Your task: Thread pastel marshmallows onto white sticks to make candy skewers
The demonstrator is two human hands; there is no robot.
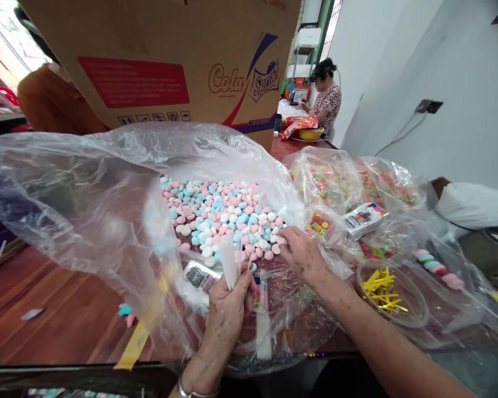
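My left hand point(229, 303) is closed around a narrow clear plastic sleeve point(229, 260), which stands up from the fist with its top end free. My right hand point(302, 254) is at the right edge of a heap of pink, blue and white candies point(224, 213); its fingers are curled and seem to pinch a pink candy at their tips. The heap lies in a large clear plastic bag point(120, 160) spread over the table. Below the heap, partly behind my left hand, lies a stack of printed cards point(201, 276). A small printed packet point(260, 293) rests right of that hand.
A tall carton point(149, 33) stands behind the candies. On the right are bags of colourful gummies point(336, 177), another card stack point(364, 218), a clear tub of yellow twist ties point(382, 290) and a filled candy stick point(437, 268). A person point(327, 97) sits farther back.
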